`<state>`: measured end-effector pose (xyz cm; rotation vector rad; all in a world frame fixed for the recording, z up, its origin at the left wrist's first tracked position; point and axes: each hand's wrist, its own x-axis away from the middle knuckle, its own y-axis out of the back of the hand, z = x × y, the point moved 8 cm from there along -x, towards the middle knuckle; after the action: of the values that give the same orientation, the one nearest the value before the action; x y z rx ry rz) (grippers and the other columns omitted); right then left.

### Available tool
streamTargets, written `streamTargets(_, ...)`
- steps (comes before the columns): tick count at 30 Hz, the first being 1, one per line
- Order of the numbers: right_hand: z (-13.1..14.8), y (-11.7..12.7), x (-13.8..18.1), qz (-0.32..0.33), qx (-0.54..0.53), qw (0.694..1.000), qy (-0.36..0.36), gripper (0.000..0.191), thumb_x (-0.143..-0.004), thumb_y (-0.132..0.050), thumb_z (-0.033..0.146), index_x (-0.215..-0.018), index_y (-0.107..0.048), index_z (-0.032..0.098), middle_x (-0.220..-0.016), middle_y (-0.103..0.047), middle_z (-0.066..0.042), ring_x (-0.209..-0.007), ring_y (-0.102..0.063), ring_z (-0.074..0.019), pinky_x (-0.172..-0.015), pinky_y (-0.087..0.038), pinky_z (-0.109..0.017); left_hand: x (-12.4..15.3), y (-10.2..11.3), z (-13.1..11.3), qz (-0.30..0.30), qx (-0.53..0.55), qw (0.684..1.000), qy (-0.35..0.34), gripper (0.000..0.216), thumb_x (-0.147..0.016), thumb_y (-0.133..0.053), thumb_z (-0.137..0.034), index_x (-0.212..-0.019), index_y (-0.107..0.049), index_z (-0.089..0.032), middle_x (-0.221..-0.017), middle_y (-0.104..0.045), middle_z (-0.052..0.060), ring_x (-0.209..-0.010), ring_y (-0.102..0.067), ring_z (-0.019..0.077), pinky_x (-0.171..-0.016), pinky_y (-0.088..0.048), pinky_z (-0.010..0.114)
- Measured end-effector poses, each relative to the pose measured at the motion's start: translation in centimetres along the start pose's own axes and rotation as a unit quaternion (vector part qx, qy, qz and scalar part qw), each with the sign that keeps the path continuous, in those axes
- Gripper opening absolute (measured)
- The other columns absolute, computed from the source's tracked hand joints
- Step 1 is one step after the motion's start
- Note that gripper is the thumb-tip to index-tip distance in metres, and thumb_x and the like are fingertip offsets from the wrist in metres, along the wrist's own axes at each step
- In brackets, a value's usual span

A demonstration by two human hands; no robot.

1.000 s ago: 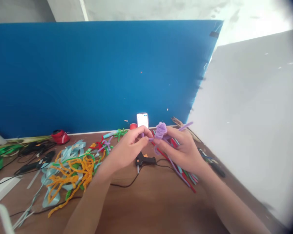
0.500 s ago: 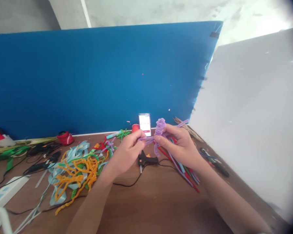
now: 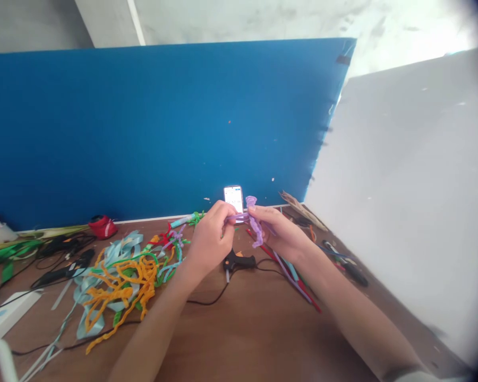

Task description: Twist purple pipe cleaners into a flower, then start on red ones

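Note:
Purple pipe cleaners [image 3: 256,231], bent and coiled into a piece, are held between my two hands above the table. My left hand [image 3: 213,232] pinches the strands that stretch out to the left. On the other side, my right hand [image 3: 281,228] grips the piece between thumb and fingers, with a coiled loop standing up above the thumb and a crinkled length hanging down. Part of the purple piece is hidden behind the right fingers. Just below the hands lies a black glue gun [image 3: 239,261] on the table.
A lit phone [image 3: 233,197] leans against the blue partition [image 3: 163,132]. Left lie tangled orange pipe cleaners [image 3: 139,281], light blue ribbon [image 3: 90,323] and a white power strip [image 3: 14,313]. Loose pipe cleaners [image 3: 302,289] and pliers [image 3: 354,271] lie right. Cords cross the table.
The purple piece has been turned in my right hand, so its coil now shows edge-on and the crinkled length hangs lower. Both hands stay close together.

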<state>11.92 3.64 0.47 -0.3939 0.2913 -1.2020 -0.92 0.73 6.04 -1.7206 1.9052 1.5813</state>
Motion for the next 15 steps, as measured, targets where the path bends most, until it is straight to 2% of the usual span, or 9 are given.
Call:
streamTargets(2, 0.2, 0.2, 0.1, -0.016, -0.022, 1.0, -0.007, 0.027, -0.075, -0.082, 0.034, -0.068, -0.063, 0.016, -0.059, -0.056, 0.005, -0.049, -0.047, -0.0066, -0.044, -0.039, -0.019, 0.1, 0.3, -0.6, -0.006, -0.034, 0.999, -0.024, 0.017, -0.093, -0.048, -0.01, -0.104, -0.057, -0.02, -0.107, -0.064, 0.006, -0.096, -0.06, 0.0186, -0.08, -0.047, 0.031)
streamTargets(4, 0.2, 0.4, 0.3, -0.033, -0.047, 0.998, -0.023, 0.027, -0.074, -0.082, 0.032, -0.067, -0.061, 0.017, -0.058, -0.055, 0.005, -0.05, -0.048, -0.0068, -0.043, -0.038, -0.019, 0.4, 0.5, -1.8, -0.011, -0.083, 0.992, -0.095, 0.025, -0.095, -0.051, -0.014, -0.118, -0.056, -0.021, -0.117, -0.065, 0.009, -0.107, -0.061, 0.0209, -0.088, -0.049, 0.034)
streamTargets(7, -0.4, 0.4, 0.5, -0.054, -0.067, 0.995, -0.047, 0.025, -0.076, -0.08, 0.029, -0.069, -0.06, 0.017, -0.054, -0.053, 0.006, -0.047, -0.044, -0.006, -0.04, -0.032, -0.019, 1.0, 0.1, -2.8, -0.029, -0.179, 0.961, -0.21, 0.024, -0.096, -0.056, -0.021, -0.119, -0.06, -0.021, -0.119, -0.069, 0.01, -0.108, -0.063, 0.0236, -0.09, -0.049, 0.036)
streamTargets(10, -1.8, 0.0, 0.6, -0.062, -0.084, 0.991, -0.081, 0.025, -0.078, -0.077, 0.029, -0.068, -0.057, 0.017, -0.05, -0.048, 0.007, -0.043, -0.038, -0.0055, -0.039, -0.028, -0.018, 1.2, -1.0, -1.7, -0.021, -0.229, 0.942, -0.244, 0.018, -0.098, -0.056, -0.025, -0.113, -0.065, -0.022, -0.11, -0.074, 0.008, -0.095, -0.067, 0.0207, -0.079, -0.047, 0.033)
streamTargets(15, -3.2, 0.3, -0.1, -0.09, -0.107, 0.986, -0.09, 0.018, -0.076, -0.075, 0.026, -0.074, -0.059, 0.017, -0.054, -0.052, 0.006, -0.044, -0.039, -0.0061, -0.037, -0.026, -0.018, 1.1, -2.0, 0.0, -0.006, -0.226, 0.943, -0.243, 0.018, -0.1, -0.054, -0.027, -0.111, -0.068, -0.022, -0.103, -0.076, 0.009, -0.086, -0.068, 0.0188, -0.07, -0.042, 0.031)
